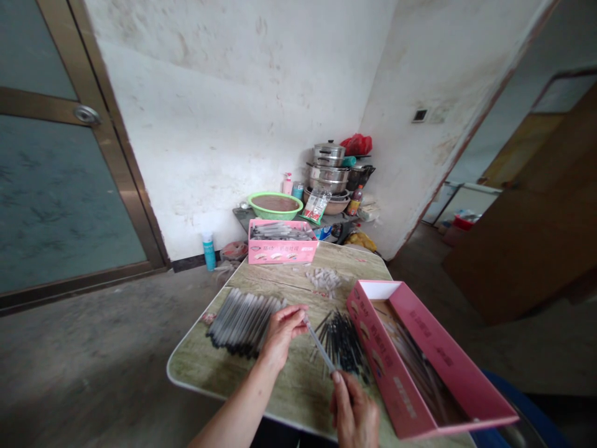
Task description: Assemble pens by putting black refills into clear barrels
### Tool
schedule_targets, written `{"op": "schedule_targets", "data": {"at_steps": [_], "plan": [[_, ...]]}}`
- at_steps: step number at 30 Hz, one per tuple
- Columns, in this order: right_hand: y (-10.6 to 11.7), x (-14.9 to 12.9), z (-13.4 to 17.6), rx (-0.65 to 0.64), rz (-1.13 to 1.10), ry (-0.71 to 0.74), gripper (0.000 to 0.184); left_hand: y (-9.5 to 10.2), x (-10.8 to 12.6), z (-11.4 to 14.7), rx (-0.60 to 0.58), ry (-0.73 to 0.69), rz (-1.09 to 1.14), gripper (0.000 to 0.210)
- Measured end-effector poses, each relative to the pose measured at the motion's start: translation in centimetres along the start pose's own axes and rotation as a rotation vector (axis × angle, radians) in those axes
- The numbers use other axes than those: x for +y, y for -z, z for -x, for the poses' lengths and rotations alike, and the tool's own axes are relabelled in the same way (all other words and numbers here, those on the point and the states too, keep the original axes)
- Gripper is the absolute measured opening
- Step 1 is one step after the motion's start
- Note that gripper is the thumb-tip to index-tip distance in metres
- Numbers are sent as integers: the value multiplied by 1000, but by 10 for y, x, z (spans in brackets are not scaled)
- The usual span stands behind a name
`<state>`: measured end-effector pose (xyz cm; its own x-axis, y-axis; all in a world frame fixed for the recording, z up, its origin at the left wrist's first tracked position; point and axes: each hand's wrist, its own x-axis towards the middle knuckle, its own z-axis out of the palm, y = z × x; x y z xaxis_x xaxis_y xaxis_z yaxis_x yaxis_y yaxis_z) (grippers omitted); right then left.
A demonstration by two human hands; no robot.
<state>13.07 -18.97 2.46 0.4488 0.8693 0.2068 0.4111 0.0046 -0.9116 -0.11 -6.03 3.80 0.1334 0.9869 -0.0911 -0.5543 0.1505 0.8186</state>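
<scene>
My left hand [285, 333] pinches the upper end of a slim, translucent, pen-like tube [319, 345]. Around its lower end close the fingers of my right hand [352, 404]. The tube slants between both hands above the table. Left of my hands lies a row of similar greyish tubes [245, 320] with dark ends. Just beyond the held tube is a loose pile of thin black sticks [342, 342]. Farther back, small whitish pieces [324, 280] are heaped. Whether a small piece sits between my left fingertips is too fine to tell.
On the right of the table [200, 367] stands a long, open pink box [387, 367] with thin sticks inside. Another pink box [280, 252], full of tubes, is at the far edge. Behind are a green basin [261, 211] and stacked steel pots [329, 177] against the wall.
</scene>
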Motion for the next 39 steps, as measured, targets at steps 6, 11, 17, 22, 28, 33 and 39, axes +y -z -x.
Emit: {"op": "schedule_targets", "data": {"at_steps": [6,11,17,22,28,33,39], "plan": [[-1,15,-4,27,104,86,48,-4,-7,3,23,31,-93,45],[-6,25,-2,-3,158,118,50,-5,-11,3,62,21,-134,46],[-8,15,2,-46,28,42,47,-11,-18,7,68,-53,-146,40],[-13,7,2,-151,-369,-314,51,-16,-27,9,52,-99,-102,41],[-10,-9,2,-434,-813,-694,52,-17,-29,7,39,-105,-28,43],[-8,-15,1,-482,-925,-751,51,-19,-26,11,10,-114,-53,40],[-15,-8,-6,-416,-709,-683,58,-13,-22,0,-84,-52,-252,61]]}}
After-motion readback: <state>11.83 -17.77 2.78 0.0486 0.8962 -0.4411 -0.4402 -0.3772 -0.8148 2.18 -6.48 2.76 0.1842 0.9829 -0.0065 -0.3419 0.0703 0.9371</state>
